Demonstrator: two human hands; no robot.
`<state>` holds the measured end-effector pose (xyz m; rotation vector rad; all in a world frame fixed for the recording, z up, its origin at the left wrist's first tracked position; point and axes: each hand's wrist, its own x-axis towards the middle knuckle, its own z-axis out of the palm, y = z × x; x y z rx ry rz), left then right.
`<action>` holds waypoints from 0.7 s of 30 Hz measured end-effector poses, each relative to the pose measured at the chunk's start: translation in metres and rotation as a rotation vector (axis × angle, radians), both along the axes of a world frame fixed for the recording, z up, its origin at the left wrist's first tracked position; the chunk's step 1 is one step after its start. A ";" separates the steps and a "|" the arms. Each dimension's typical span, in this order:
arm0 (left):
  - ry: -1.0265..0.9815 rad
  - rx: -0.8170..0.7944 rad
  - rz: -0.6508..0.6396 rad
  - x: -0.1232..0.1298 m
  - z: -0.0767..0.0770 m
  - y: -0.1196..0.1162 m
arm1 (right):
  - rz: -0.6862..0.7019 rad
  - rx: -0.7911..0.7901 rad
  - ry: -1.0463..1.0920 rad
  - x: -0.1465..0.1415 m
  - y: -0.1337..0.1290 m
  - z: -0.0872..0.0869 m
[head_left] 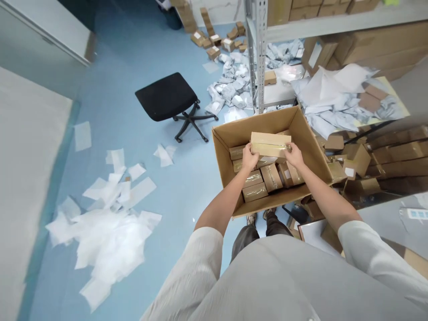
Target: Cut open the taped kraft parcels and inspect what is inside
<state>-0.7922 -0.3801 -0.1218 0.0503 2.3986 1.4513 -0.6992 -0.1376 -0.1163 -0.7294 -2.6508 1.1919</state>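
Between my two hands is a small cardboard box [270, 139] with shiny clear tape along it. My left hand [250, 158] grips its left end, fingers closed around the edge. On the opposite end my right hand [294, 155] is closed in the same way. The held box is over the inside of a large open carton [257, 207]. Several small taped boxes [254, 191] lie packed in that carton, some partly hidden by my hands and the held box.
A black swivel chair [169, 97] stands on the blue floor. White sheets [110, 240] are heaped at left. Grey plastic mailers [230, 82] and small boxes [214, 52] lie near the metal shelf post [261, 58]. More cardboard boxes [357, 160] fill the right side.
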 end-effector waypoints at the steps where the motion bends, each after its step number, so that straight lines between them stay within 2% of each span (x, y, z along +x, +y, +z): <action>1: 0.034 0.016 -0.029 0.000 0.012 0.001 | -0.022 0.007 0.013 0.008 0.000 0.012; 7: 0.244 0.128 -0.254 0.020 0.081 0.021 | -0.207 0.130 0.132 0.072 0.005 0.078; 12: 0.338 0.224 -0.453 0.059 0.126 0.049 | -0.409 0.233 0.186 0.147 0.007 0.126; 16: 0.362 0.243 -0.595 0.103 0.144 0.076 | -0.572 0.259 0.203 0.219 0.000 0.147; 21: 0.375 0.234 -0.757 0.166 0.150 0.103 | -0.776 0.211 0.189 0.306 -0.012 0.151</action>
